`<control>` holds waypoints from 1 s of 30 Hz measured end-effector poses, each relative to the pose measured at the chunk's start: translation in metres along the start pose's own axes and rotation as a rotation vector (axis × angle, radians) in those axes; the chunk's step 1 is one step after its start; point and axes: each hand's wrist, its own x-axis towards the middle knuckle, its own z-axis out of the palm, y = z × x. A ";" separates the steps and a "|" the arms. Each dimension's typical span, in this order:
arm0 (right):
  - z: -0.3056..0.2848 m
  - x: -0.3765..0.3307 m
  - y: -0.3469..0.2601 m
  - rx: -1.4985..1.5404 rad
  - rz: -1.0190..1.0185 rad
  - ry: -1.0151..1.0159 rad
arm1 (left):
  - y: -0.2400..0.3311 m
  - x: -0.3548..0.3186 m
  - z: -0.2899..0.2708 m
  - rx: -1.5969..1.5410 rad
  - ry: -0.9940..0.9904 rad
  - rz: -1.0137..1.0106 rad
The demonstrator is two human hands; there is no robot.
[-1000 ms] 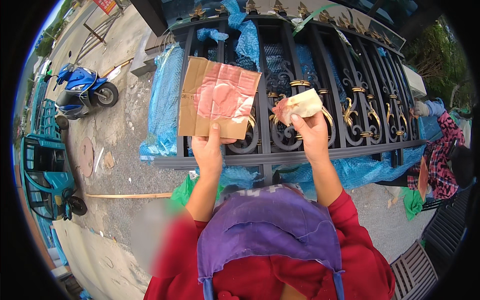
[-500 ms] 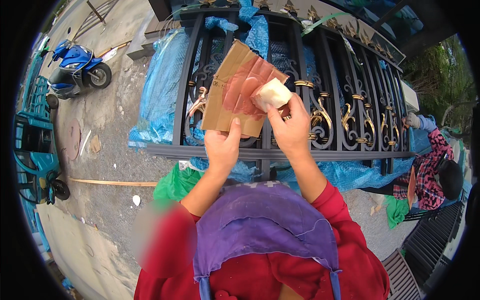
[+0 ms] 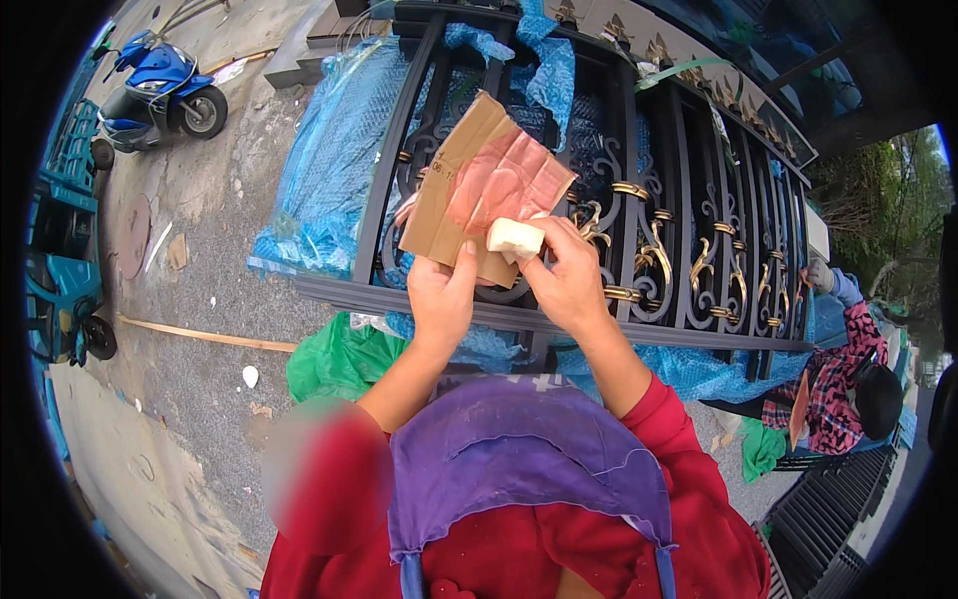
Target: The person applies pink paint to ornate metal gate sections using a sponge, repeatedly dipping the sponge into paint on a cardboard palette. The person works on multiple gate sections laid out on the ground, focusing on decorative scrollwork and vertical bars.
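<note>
Across the left, grey pavement [image 3: 225, 255] stretches wide beside a black gate [image 3: 630, 130]. Over its near side, the left hand [image 3: 442, 299] pinches a cardboard sheet [image 3: 489, 190], printed dark near its left edge; the right hand [image 3: 571, 278] clasps a pale sponge [image 3: 516, 238] over the sheet's near right edge.

Both forearms [image 3: 404, 384] reach forward, converging slightly; the left hand [image 3: 442, 298] is in a grip, thumb [image 3: 465, 268] upright on the near side, its other fingers mostly hidden. The right hand [image 3: 567, 282] tilts leftward, pinching; the hands are near each other, apart.
</note>
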 end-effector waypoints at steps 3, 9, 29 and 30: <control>-0.007 0.009 0.013 0.105 0.163 -0.057 | 0.008 0.020 -0.039 -0.073 0.114 -0.044; -0.022 0.074 0.048 0.203 0.202 0.090 | -0.009 0.052 -0.142 0.044 0.468 0.096; 0.078 0.161 0.067 -0.426 0.183 -0.151 | -0.032 0.049 -0.151 0.063 0.544 0.113; 0.075 0.160 0.067 -0.439 0.198 -0.168 | -0.033 0.047 -0.153 0.059 0.546 0.108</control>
